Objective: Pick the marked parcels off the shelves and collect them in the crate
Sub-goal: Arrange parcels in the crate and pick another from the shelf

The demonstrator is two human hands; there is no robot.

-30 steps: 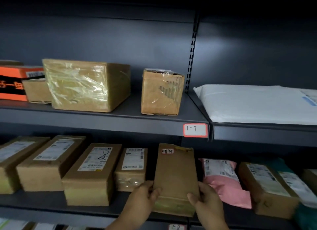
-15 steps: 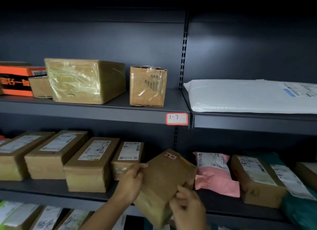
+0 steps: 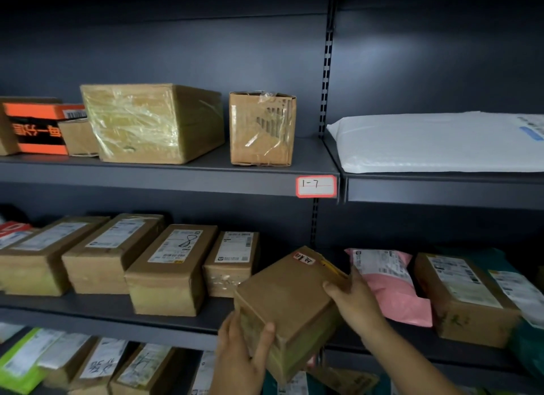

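At mid shelf (image 3: pixel 88 309), far L, I see brown boxes (image 3: pixel 167 268) in a row. Next, L grip (image 3: pixel 241 353) curls round the near bottom corner of the marked parcel (image 3: pixel 291 300), thumb on its side. Parcel's tilted, held in front of the shelf lip, w/ a red-edged tag (image 3: pixel 304 258) at its far end. R grip (image 3: pixel 356 303) clasps its R edge. Pink mailer (image 3: pixel 394 288) lies just beside.

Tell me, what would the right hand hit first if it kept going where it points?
The plain brown cardboard parcel that the right hand grips; it points up-left into its side. Beyond, probably the small white-labelled cardboard box; depth unclear.
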